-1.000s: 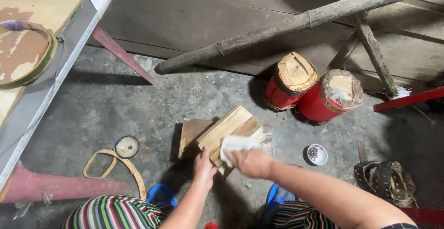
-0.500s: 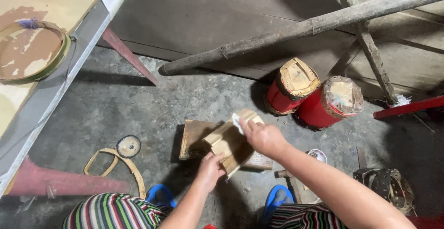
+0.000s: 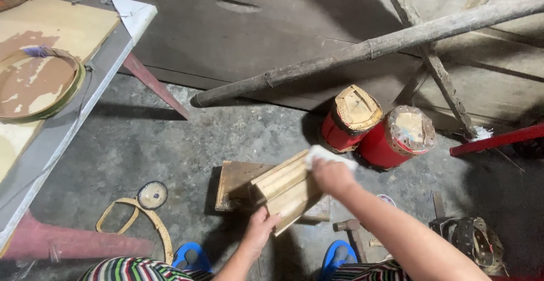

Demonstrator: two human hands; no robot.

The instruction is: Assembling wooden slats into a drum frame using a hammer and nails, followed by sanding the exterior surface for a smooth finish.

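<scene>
Item 1, nearest: the person's knees in striped cloth (image 3: 133, 269), with blue sandals (image 3: 192, 256) on the concrete floor (image 3: 170, 145).

Item 2: left hand (image 3: 262, 226), closed on the near lower corner of a small wooden frame (image 3: 288, 189), steadying it tilted above a low wooden block (image 3: 238, 182) on the floor. The frame is built of pale slats (its inner side is not visible from here).

Item 3: right hand (image 3: 331, 176), closed around a folded white pad (image 3: 330, 157), probably cloth or abrasive paper; which one cannot be told. The pad is pressed on the frame's far upper corner.

Step in hand, as judged: rubbing or wiping down the frame's surface, one hand holding, the other working. The next move would call for a firm hold by the left hand while the pad travels along the slats, and for turning the frame to reach untreated faces.

Item 4, floor, left: a curved tan strip (image 3: 141, 221) and a small round dish (image 3: 152, 195).

Item 5, floor, right: a hammer (image 3: 351, 230) lying just by the right foot; a worn woven object (image 3: 473, 241) beyond it.

Item 6, further: two red drum-like cylinders (image 3: 377, 131) with pale, worn tops, side by side.

Item 7, left: table (image 3: 62, 128) carrying a round hoop (image 3: 37, 82).

Item 8, farthest: a long bamboo pole (image 3: 362, 48) leaning across grey boards.
</scene>
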